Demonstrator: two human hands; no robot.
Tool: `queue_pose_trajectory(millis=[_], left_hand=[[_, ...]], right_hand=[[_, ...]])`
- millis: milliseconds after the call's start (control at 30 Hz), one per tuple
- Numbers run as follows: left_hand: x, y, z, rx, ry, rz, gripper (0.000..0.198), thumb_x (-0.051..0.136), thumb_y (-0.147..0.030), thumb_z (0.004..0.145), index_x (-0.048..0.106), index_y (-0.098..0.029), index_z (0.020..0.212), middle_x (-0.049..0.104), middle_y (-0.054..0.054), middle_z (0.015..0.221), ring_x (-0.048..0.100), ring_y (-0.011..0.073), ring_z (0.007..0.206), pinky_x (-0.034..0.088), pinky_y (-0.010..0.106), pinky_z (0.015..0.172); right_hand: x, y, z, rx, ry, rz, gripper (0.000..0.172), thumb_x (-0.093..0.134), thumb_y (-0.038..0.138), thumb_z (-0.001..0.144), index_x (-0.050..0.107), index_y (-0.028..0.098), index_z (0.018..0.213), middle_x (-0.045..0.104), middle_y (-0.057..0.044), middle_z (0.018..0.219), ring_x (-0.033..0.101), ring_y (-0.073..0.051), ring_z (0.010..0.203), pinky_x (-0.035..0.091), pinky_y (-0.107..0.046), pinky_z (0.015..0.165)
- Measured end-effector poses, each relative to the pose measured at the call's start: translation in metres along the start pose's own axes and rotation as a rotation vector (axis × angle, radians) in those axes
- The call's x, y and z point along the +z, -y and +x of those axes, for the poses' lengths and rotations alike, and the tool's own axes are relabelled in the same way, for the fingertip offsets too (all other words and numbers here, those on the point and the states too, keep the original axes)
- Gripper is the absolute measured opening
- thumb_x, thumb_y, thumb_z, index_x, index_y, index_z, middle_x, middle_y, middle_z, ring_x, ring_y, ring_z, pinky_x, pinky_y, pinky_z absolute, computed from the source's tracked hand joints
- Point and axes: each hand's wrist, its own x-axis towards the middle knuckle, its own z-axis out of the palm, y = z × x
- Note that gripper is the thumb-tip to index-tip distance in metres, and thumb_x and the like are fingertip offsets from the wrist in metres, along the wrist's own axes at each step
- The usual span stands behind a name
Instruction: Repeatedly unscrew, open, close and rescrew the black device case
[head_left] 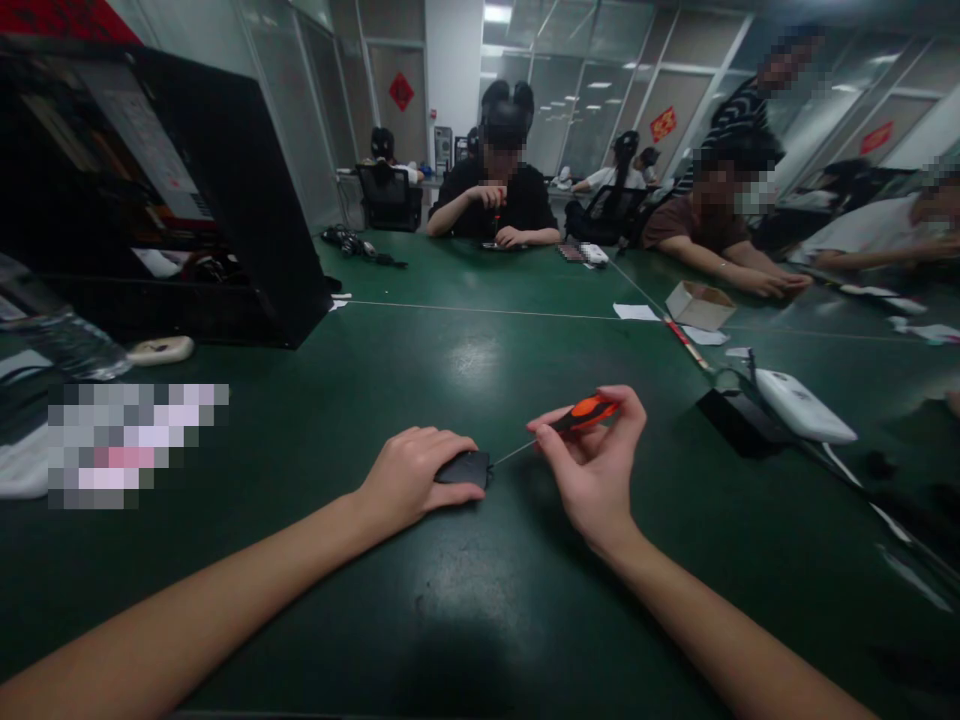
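My left hand lies curled over a small black device on the green table, pressing it down with fingers and thumb. My right hand pinches an orange-and-black screwdriver by its handle. The thin metal shaft runs down and left, and its tip meets the right edge of the black device. Most of the device is hidden under my left fingers.
A black box with a cable and a white device lie to the right. An open black case stands at the left with a cream mouse beside it. A small cardboard box and several seated people are across the table.
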Motion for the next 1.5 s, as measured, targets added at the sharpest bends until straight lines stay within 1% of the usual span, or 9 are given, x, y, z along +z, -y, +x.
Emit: queue_pose_trajectory(millis=[233, 433, 633, 833, 1000, 1133, 1300, 1400, 1500], left_hand=[[0.003, 0.001, -0.002, 0.001, -0.035, 0.003, 0.050, 0.061, -0.063, 0.093, 0.069, -0.017, 0.111, 0.078, 0.008, 0.104, 0.073, 0.0258, 0.088, 0.050, 0.038, 0.078], [0.002, 0.002, -0.001, -0.010, -0.031, -0.016, 0.050, 0.061, -0.064, 0.092, 0.070, -0.018, 0.110, 0.079, 0.008, 0.103, 0.074, 0.0263, 0.089, 0.050, 0.038, 0.078], [0.001, 0.001, 0.000, -0.005, -0.030, -0.027, 0.049, 0.062, -0.063, 0.092, 0.070, -0.018, 0.110, 0.079, 0.008, 0.102, 0.074, 0.0261, 0.089, 0.051, 0.037, 0.079], [0.002, 0.002, 0.000, 0.010, -0.027, -0.020, 0.048, 0.062, -0.063, 0.092, 0.069, -0.019, 0.111, 0.078, 0.009, 0.104, 0.074, 0.0264, 0.091, 0.052, 0.037, 0.081], [0.001, 0.002, 0.001, 0.005, -0.021, -0.016, 0.049, 0.066, -0.062, 0.090, 0.068, -0.019, 0.113, 0.078, 0.007, 0.102, 0.073, 0.0264, 0.090, 0.051, 0.038, 0.080], [0.001, 0.001, 0.001, -0.004, -0.019, -0.007, 0.048, 0.066, -0.062, 0.090, 0.069, -0.019, 0.112, 0.078, 0.007, 0.101, 0.073, 0.0265, 0.089, 0.051, 0.038, 0.078], [0.001, 0.001, 0.001, 0.005, -0.021, -0.014, 0.048, 0.063, -0.062, 0.092, 0.069, -0.018, 0.111, 0.078, 0.008, 0.103, 0.073, 0.0258, 0.089, 0.051, 0.036, 0.079], [0.000, 0.001, 0.001, 0.016, -0.026, -0.018, 0.047, 0.062, -0.061, 0.093, 0.069, -0.018, 0.110, 0.079, 0.008, 0.103, 0.074, 0.0253, 0.089, 0.051, 0.036, 0.079], [-0.001, 0.001, 0.001, 0.025, -0.026, -0.026, 0.045, 0.063, -0.060, 0.094, 0.069, -0.018, 0.110, 0.079, 0.008, 0.101, 0.074, 0.0249, 0.087, 0.052, 0.036, 0.079]], right_hand=[[-0.002, -0.017, 0.001, 0.186, -0.071, 0.043, 0.055, 0.070, 0.028, 0.086, 0.028, 0.030, 0.121, 0.066, 0.006, 0.083, 0.066, -0.013, 0.064, 0.056, -0.028, 0.064], [-0.041, 0.015, 0.027, -0.248, 0.190, -0.378, 0.024, 0.073, 0.028, 0.088, 0.052, 0.024, 0.098, 0.064, -0.001, 0.089, 0.065, -0.015, 0.076, 0.054, -0.029, 0.067], [-0.073, 0.057, 0.044, -0.749, 0.847, -1.044, 0.024, 0.053, 0.032, 0.103, 0.063, 0.018, 0.086, 0.060, -0.001, 0.070, 0.054, -0.013, 0.055, 0.035, -0.028, 0.049], [-0.057, 0.081, 0.046, -0.995, 1.039, -1.256, 0.029, 0.044, 0.015, 0.102, 0.064, 0.018, 0.081, 0.055, -0.002, 0.060, 0.045, -0.014, 0.048, 0.017, -0.035, 0.043], [-0.028, 0.097, 0.058, -1.076, 1.144, -1.284, 0.023, 0.057, 0.007, 0.086, 0.064, 0.020, 0.069, 0.054, -0.004, 0.055, 0.041, -0.015, 0.043, 0.013, -0.036, 0.042], [-0.015, 0.095, 0.067, -0.869, 1.227, -1.185, 0.025, 0.064, 0.004, 0.078, 0.062, 0.021, 0.060, 0.059, -0.004, 0.054, 0.049, -0.015, 0.043, 0.020, -0.033, 0.044], [-0.019, 0.089, 0.082, -0.288, 1.366, -1.182, 0.021, 0.065, 0.020, 0.088, 0.070, 0.020, 0.067, 0.064, -0.003, 0.055, 0.055, -0.015, 0.043, 0.030, -0.030, 0.045], [-0.026, 0.088, 0.090, 0.084, 1.469, -1.068, 0.036, 0.049, 0.030, 0.101, 0.073, 0.017, 0.077, 0.069, -0.004, 0.063, 0.060, -0.014, 0.050, 0.036, -0.026, 0.046], [-0.030, 0.085, 0.088, 0.169, 1.497, -1.002, 0.030, 0.047, 0.027, 0.103, 0.072, 0.016, 0.090, 0.073, -0.004, 0.076, 0.066, -0.014, 0.062, 0.042, -0.024, 0.052]])
